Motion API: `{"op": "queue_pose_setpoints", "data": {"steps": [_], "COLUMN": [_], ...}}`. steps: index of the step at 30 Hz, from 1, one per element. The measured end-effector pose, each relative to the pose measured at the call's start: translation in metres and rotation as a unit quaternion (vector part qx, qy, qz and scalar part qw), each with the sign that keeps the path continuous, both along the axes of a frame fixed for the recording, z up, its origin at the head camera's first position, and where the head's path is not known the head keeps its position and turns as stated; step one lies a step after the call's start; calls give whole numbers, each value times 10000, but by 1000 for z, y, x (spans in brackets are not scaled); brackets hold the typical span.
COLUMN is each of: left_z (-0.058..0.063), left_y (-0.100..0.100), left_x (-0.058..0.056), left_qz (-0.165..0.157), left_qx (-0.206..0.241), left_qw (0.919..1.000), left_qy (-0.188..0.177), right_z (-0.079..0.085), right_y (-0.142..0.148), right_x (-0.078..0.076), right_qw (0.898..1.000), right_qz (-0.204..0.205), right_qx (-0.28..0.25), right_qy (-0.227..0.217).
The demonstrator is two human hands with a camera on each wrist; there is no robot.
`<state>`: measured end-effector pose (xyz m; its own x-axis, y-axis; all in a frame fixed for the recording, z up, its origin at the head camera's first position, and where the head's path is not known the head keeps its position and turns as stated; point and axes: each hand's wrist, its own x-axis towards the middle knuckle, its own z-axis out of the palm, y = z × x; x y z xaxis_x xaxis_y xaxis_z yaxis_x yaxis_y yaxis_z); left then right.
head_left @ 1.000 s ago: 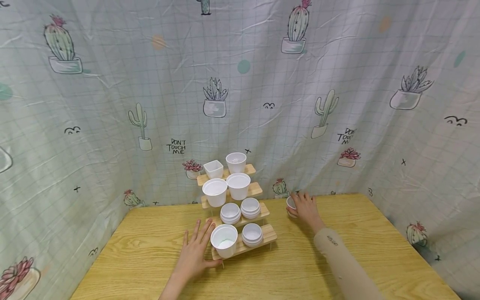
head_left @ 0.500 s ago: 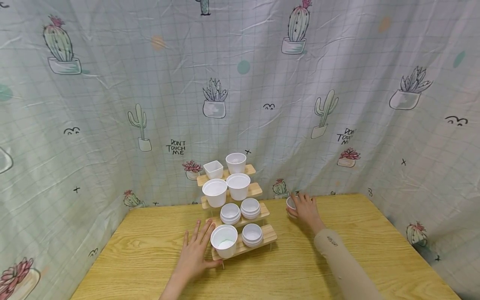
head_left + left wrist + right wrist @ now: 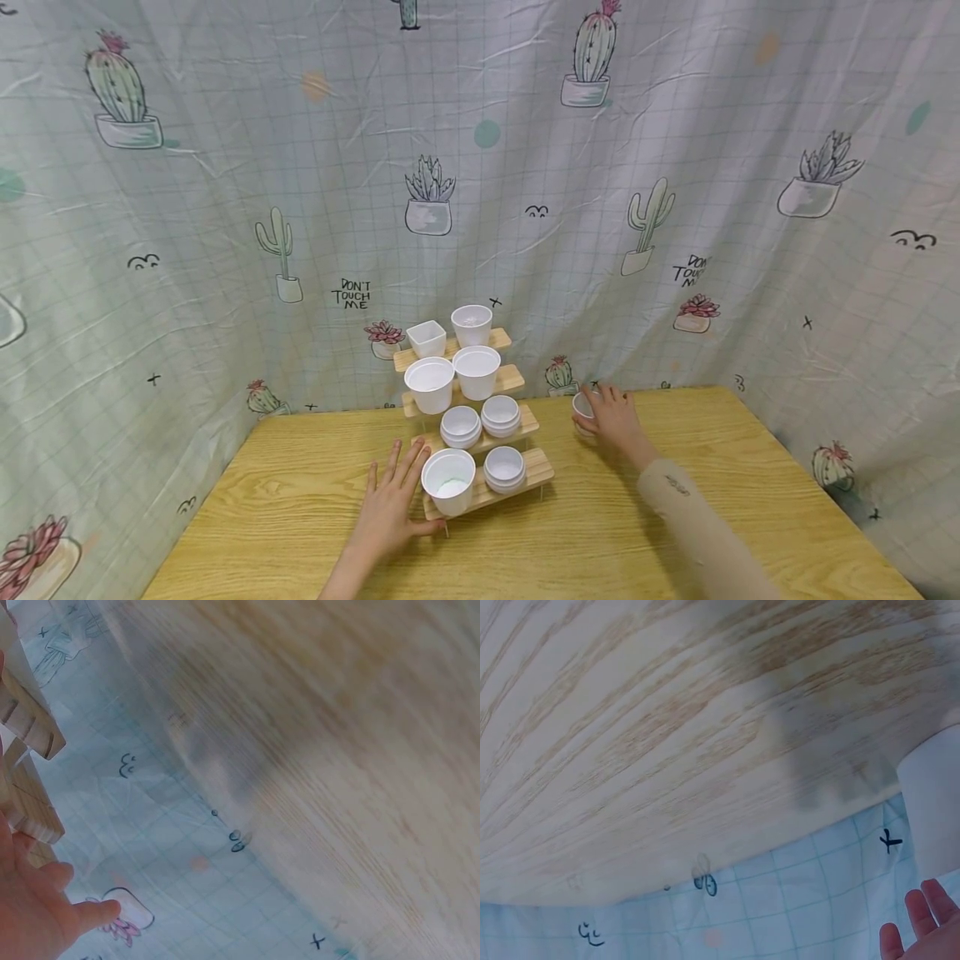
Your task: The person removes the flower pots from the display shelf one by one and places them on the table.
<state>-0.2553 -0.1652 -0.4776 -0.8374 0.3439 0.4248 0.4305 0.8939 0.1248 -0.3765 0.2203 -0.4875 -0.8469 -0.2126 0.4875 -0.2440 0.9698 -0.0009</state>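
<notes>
Curtain: a pale, gridded sheet printed with cacti [image 3: 427,218] hangs behind and beside the work.
Table: the wood-grained tabletop [image 3: 300,475] bears everything in reach.
Stand: a four-tier wooden stand [image 3: 537,468] stands left of the right arm, two white pots to each tier.
Right arm: a beige sleeve [image 3: 693,517] covers it nearly to the wrist, reaching to the table's far edge.
Left hand: spread beside the stand [image 3: 393,498], fingers extended, nothing grasped; the thumb is at the lowest tier's left end. It appears to be steadying the frame.
Right hand: thumb and index finger [image 3: 615,423] pinch the lone cup, the other fingers lying looser behind.
Big pots: two fill the second tier [image 3: 430,385] [image 3: 477,372]; another, with a faint green tint inside, stands at the bottom left [image 3: 448,482].
Low jars: a pair sits on the third tier [image 3: 461,427] [image 3: 501,416], one more at the bottom right [image 3: 505,469].
Top pots: a square one [image 3: 427,339] left, a round one [image 3: 472,325] right.
Lone cup: white [image 3: 582,406], at the table's back, right of the stand and well apart from it; whether its base touches the wood cannot be told. The step in hand looks like handling this cup; any further move with it would call for a secure, gentle pinch and a level path, the stand undisturbed.
</notes>
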Motion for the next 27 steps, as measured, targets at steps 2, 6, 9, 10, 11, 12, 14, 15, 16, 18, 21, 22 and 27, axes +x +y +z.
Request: {"op": "queue_pose_setpoints", "data": {"steps": [2,6,9,10,11,12,14,15,16,18,21,22,27], "left_z": [0,-1,-2,-2,-3,-3,-3,-3,-3,-2,-1,-1,1], "left_y": [0,1,1,1,1,1,0,0,0,0,0,0,1], "left_x": [0,-1,-1,-1,-1,-1,-1,-1,-1,0,0,0,0], "left_qz": [-4,-16,-28,-29,-28,-32,-28,-24,-21,-7,12,16,20], "left_qx": [3,-6,-12,-16,-15,-13,-1,8,15,19,21,21,32], "left_qw": [10000,10000,10000,10000,10000,10000,10000,10000,10000,10000,10000,10000,10000], "left_qy": [-2,27,58,67,70,78,63,50,34,-6,-34,-33,-19], "right_z": [3,6,7,7,7,7,8,9,10,12,15,16,20], "right_y": [0,1,3,4,5,6,8,9,10,11,12,12,12], "right_x": [1,5,9,11,13,14,18,19,21,24,26,27,32], "right_qw": [10000,9998,9988,9983,9978,9974,9974,9976,9980,9986,9984,9982,9956], "right_qz": [-40,10,139,186,229,264,284,287,281,263,301,331,553], "right_qx": [-34,-145,-230,-254,-288,-292,-307,-313,-312,-263,-215,-200,-169], "right_qy": [-34,139,405,494,558,607,584,543,479,389,418,464,733]}}
